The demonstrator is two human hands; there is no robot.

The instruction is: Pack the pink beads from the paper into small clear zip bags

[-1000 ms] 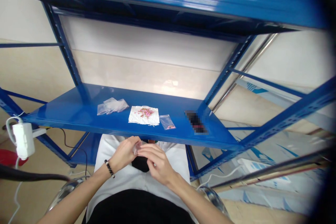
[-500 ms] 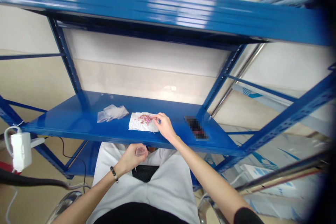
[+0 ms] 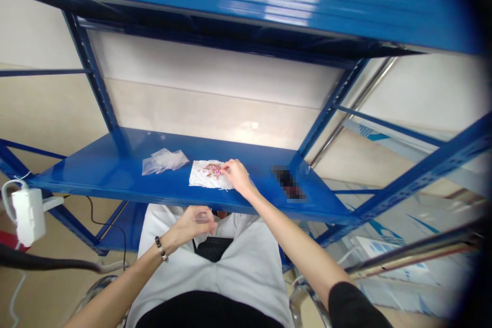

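By the shelf (image 3: 115, 169)'s front edge, the beads (image 3: 212, 169) are met by narrowed right fingers (image 3: 227, 166), any grip untellable; the bag (image 3: 202, 217), held by left fingers (image 3: 208, 227), is best kept upright.

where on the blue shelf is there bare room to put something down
The blue shelf looks bare left of the clear bags and behind the white paper, towards the wall. It is crowded on the paper, where the right hand reaches the pink beads.
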